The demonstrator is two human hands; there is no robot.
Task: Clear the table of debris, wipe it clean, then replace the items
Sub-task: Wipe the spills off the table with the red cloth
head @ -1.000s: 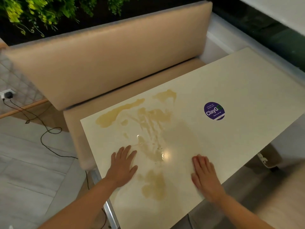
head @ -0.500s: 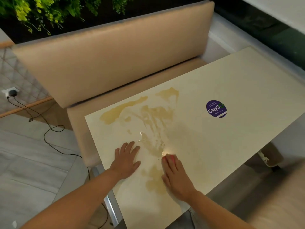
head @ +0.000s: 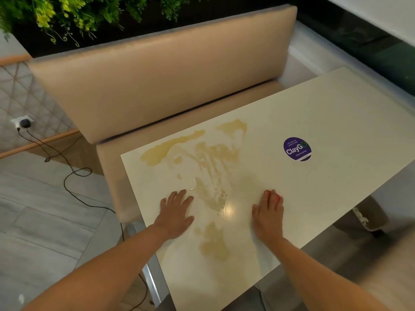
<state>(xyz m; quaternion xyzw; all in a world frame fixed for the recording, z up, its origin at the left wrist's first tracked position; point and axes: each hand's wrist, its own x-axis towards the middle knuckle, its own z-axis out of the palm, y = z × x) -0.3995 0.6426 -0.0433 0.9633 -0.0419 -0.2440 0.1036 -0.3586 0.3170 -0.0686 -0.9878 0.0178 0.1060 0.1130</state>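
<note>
A cream table (head: 336,122) carries a smeared yellow-brown spill (head: 211,169) across its near left part. My left hand (head: 176,213) lies flat on the table, fingers spread, just left of the spill. My right hand (head: 268,215) lies flat to the right of the spill, fingers straight and pressing down. A small red thing (head: 276,197) peeks out under its fingertips; what it is I cannot tell. A smaller patch of spill (head: 213,243) sits between my forearms.
A round purple ClayGo sticker (head: 297,149) is stuck on the table's middle. A beige padded bench (head: 157,86) runs along the far side, with plants behind it. A black cable (head: 74,173) trails over the grey floor at left from a wall plug (head: 23,123).
My right hand swept left across the spill to the table's middle, then slid back to the right. My left hand stayed flat in place.
</note>
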